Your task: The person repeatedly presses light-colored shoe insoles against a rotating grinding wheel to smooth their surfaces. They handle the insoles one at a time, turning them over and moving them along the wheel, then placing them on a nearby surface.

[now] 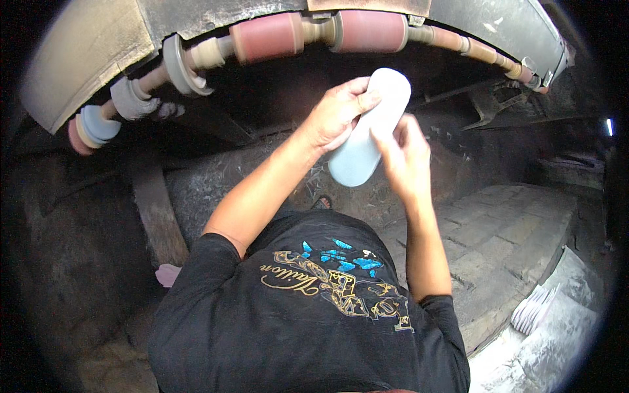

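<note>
A pale blue-white shoe sole [377,134] is held up in front of my body, tilted so its top end leans to the right. My left hand [337,114] grips its left edge, with the thumb lying on the upper face. On the opposite edge, my right hand [407,154] has its thumb against the lower half; its other fingers are partly hidden and a little blurred. The sole is below a shaft of sanding drums, the nearest being a pink drum [370,31], and apart from it.
Across the top runs the shaft with another pink drum [267,38], a pale wheel [178,65] and a blue wheel [99,124] under a metal hood [223,8]. Stacked soles [536,309] lie on a dusty white sheet [563,334] at lower right. A pinkish piece [168,275] lies at left.
</note>
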The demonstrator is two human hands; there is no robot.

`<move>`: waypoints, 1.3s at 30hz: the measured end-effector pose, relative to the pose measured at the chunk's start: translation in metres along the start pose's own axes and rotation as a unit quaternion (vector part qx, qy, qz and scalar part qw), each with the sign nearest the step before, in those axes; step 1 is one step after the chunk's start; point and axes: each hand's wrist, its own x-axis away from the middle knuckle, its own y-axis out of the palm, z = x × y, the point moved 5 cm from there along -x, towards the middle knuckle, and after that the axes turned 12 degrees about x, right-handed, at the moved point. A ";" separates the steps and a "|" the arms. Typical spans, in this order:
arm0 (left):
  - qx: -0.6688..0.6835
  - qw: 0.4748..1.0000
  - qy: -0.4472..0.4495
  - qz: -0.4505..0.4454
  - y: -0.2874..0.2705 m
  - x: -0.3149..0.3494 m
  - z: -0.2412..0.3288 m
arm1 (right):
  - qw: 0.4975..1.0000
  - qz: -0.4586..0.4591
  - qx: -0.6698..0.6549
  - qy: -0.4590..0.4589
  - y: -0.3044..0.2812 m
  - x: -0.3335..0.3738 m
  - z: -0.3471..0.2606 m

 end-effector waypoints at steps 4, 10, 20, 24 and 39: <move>0.030 0.992 -0.099 0.077 -0.032 0.041 -0.014 | 1.000 0.008 -0.003 -0.028 0.029 -0.068 -0.018; 0.069 0.957 -0.251 0.128 -0.087 0.134 -0.031 | 0.991 0.091 0.075 -0.069 0.049 -0.090 -0.043; 0.180 0.971 -0.027 0.156 -0.164 0.074 0.036 | 0.994 0.096 -0.009 -0.047 0.037 -0.066 -0.053; 0.298 0.923 0.022 0.244 -0.167 0.016 0.055 | 0.995 0.084 -0.035 -0.036 0.029 -0.064 -0.055; 0.186 0.980 -0.064 0.010 -0.060 -0.030 0.018 | 0.976 0.143 0.128 -0.105 -0.072 0.037 -0.065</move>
